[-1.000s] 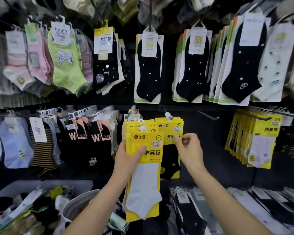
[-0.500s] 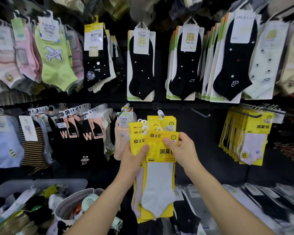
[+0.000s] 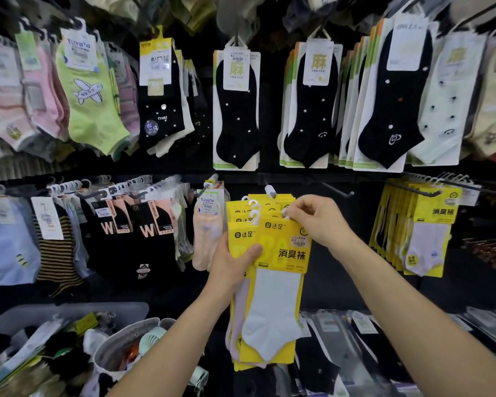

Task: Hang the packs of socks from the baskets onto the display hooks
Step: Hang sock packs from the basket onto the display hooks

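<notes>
My left hand [image 3: 235, 265] grips the yellow sock packs [image 3: 242, 234]; my right hand [image 3: 317, 222] pinches the top of the front pack [image 3: 284, 285], below the display hook [image 3: 269, 191].

Yellow packs [image 3: 238, 213] stand fanned and upright just below the display hook [image 3: 269, 191], white hanger loops uppermost. The front pack [image 3: 281, 245] shows a white ankle sock (those behind are mostly hidden). The grey basket [image 3: 102, 358] sits lower left.
</notes>
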`<state>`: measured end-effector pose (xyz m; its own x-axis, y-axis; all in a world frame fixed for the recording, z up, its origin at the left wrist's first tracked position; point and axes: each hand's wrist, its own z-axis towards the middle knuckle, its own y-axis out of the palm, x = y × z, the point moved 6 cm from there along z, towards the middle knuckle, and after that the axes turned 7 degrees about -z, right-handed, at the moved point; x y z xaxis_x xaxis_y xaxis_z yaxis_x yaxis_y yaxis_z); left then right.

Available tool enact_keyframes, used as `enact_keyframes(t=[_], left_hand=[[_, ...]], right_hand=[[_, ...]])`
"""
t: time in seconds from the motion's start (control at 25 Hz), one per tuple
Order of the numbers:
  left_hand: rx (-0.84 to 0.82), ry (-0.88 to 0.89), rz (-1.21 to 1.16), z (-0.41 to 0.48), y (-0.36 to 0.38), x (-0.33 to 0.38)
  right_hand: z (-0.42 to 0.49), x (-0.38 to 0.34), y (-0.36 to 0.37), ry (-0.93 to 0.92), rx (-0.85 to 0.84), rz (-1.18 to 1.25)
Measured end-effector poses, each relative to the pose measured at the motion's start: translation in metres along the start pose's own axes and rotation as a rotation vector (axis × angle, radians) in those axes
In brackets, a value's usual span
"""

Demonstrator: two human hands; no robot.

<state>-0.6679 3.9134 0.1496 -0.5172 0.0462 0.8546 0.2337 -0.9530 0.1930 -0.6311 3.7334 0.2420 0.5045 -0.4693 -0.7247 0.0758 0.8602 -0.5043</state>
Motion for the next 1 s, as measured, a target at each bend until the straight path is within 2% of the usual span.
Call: enact_keyframes(t=[0.16,0.36,0.6,0.64,0.72,0.8,0.88,1.0], left_hand=[[0.057,-0.005,0.017,-0.001,-0.019,-0.001],[0.151,-0.031,0.063,-0.006,-0.062,0.004],[0.175,-0.015,0.105,-0.012,-0.082,0.021],[0.17,-0.01,0.106,-0.011,-0.08,0.023],[0.158,0.007,0.102,-0.011,-0.073,0.028],[0.137,0.015,0.096,-0.009,-0.062,0.032],[0.126,0.021,0.087,-0.008,-0.05,0.034],[0.107,0.034,0.084,-0.01,-0.029,0.035]], right_hand=[[0.023,-0.009,-0.01,0.0,0.075,-0.013],[0.043,-0.018,0.008,-0.036,0.051,-0.133],[0.053,-0.007,0.013,0.061,0.034,-0.125],[0.051,-0.005,0.011,0.074,0.058,-0.12],[0.04,0.0,0.002,0.063,0.209,-0.111],[0.019,0.003,0.002,-0.016,0.31,-0.049],[-0.002,0.002,0.022,-0.076,0.186,0.029],[-0.019,0.0,0.053,-0.049,-0.037,0.031]])
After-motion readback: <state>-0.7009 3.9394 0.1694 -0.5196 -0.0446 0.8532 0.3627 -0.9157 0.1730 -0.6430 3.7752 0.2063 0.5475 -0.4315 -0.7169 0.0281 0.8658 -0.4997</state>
